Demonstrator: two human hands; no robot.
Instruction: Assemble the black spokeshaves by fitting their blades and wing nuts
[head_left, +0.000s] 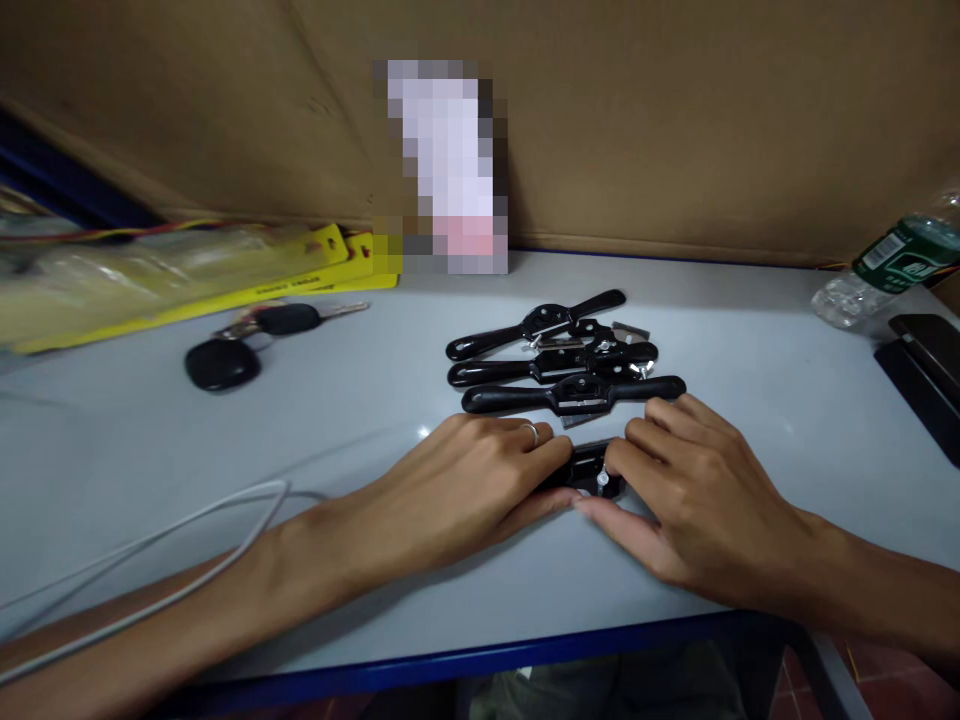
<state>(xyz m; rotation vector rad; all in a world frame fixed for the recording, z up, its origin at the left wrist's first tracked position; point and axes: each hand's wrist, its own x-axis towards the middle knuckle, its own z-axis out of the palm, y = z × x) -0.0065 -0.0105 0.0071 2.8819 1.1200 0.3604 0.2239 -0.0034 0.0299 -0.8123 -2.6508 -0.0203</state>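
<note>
Black spokeshave (589,470) lay crosswise at the table's (337,560) near edge, long axis left to right; I had my left hand (465,485) closed over one handle and my right hand (694,495) over the other. Both sat equally near; three more spokeshaves (559,365) lay just beyond, parallel.

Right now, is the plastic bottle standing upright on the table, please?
No, the plastic bottle lies on its side at the table's far right edge.
</note>
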